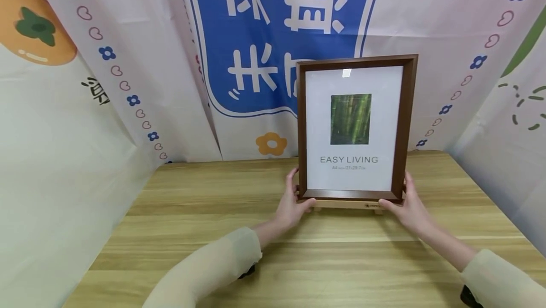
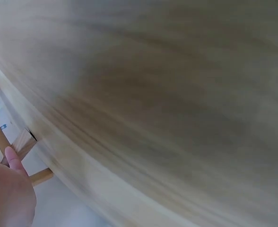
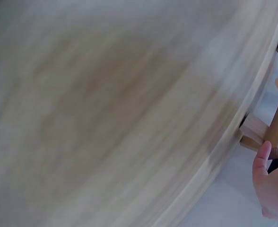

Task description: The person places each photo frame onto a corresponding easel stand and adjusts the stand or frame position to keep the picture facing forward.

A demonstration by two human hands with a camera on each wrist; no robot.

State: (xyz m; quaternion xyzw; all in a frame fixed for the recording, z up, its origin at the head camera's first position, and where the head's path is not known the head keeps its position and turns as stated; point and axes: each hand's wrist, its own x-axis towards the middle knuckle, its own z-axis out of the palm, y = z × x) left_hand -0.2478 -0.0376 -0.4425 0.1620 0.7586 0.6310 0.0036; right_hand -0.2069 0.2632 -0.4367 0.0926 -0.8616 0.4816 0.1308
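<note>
A brown picture frame [image 1: 301, 128] leans upright on a small light-wood easel [image 1: 347, 204] at the back right of the table. Behind its glass is a white sheet with a green bamboo picture and the words "EASY LIVING". My left hand [image 1: 292, 207] grips the easel's left end, thumb over the front ledge and fingers back beside the frame's lower corner. At the other end, my right hand [image 1: 410, 209] holds it the same way. Both wrist views catch the thumbs against the easel's wood [image 2: 24, 143], [image 3: 255, 127]; the other fingers are mostly hidden.
The wood-grain table [image 1: 204, 232] extends to the left and in front of the easel. A printed cloth [image 1: 256, 128] with a blue panel hangs close behind the frame, and pale cloth walls flank the table on both sides.
</note>
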